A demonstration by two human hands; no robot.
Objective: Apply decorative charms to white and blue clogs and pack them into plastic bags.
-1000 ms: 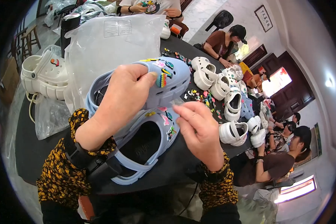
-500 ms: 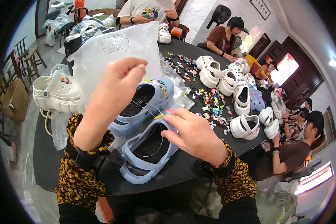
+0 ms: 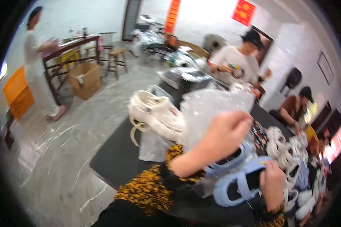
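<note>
My left hand (image 3: 231,130), blurred, is raised over the table, its fingers curled closed; whatever they hold is too small or smeared to make out. My right hand (image 3: 272,181) grips the edge of a light-blue clog (image 3: 225,191) near its toe, beside a small yellow piece (image 3: 262,162). That clog rests tilted on the dark table, its strap across the opening. Just behind it, partly hidden by my left forearm, lies a second light-blue clog (image 3: 225,166). A large clear plastic bag (image 3: 199,109) stands behind my left hand.
White clogs (image 3: 157,111) sit on the black table (image 3: 113,159) at left. Small colourful charms (image 3: 258,136) and more white clogs (image 3: 276,142) lie at right. One person (image 3: 236,62) works across the table; another (image 3: 34,68) stands far left near a cardboard box (image 3: 85,81).
My view has swung left, so the table and hands appear farther right, and a person standing at the far left has come into sight. My right hand remains at the blue clog's toe.
</note>
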